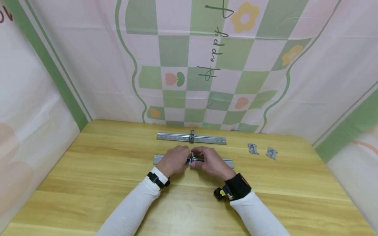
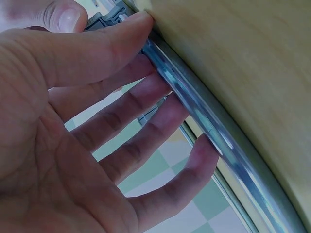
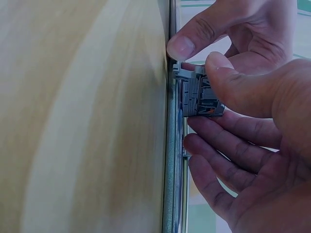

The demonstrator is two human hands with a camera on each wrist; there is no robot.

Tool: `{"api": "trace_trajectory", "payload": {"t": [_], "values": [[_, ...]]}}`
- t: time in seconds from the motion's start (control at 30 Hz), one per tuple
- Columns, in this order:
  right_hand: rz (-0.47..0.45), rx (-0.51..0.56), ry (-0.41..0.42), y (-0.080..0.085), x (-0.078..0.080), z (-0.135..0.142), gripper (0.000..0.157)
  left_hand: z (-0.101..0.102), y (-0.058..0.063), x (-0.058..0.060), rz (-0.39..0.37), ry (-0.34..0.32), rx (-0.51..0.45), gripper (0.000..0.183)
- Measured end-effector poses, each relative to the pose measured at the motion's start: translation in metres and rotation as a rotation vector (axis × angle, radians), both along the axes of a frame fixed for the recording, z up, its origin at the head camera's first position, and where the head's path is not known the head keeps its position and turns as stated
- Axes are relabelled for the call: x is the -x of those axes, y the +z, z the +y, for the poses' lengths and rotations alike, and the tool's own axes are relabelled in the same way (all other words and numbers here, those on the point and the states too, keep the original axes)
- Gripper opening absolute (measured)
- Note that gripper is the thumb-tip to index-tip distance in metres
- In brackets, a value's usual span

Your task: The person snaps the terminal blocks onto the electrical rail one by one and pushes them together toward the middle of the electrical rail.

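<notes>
The left hand (image 1: 175, 160) gripped the near rail (image 1: 228, 163) and the right hand (image 1: 211, 162) pinched the grey block (image 3: 197, 94). The block lay between them at mid-rail, crosswise against the metal; whether it was fully seated, I couldn't tell. The rail's long axis ran left to right, roughly along the table's (image 1: 189, 209) far edge. Beyond, two loose blocks (image 1: 252, 148) lay rightward, nearer the right hand; the far rail (image 1: 208, 140) sat closest to that edge.
</notes>
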State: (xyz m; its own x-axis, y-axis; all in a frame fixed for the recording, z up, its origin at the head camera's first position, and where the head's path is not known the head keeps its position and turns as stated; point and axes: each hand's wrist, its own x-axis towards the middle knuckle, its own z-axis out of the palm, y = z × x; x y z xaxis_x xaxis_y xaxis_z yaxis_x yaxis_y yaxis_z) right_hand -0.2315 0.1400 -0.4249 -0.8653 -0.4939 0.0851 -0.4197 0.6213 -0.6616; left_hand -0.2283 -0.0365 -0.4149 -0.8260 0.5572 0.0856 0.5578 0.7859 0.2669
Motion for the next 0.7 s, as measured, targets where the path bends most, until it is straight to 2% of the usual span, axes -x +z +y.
{"api": "trace_trajectory", "payload": {"t": [0.7], "values": [[0.006, -0.008, -0.001, 0.0023, -0.0015, -0.0012, 0.043, -0.0002, -0.0018, 0.0012, -0.006, 0.004, 0.007, 0.010]]}}
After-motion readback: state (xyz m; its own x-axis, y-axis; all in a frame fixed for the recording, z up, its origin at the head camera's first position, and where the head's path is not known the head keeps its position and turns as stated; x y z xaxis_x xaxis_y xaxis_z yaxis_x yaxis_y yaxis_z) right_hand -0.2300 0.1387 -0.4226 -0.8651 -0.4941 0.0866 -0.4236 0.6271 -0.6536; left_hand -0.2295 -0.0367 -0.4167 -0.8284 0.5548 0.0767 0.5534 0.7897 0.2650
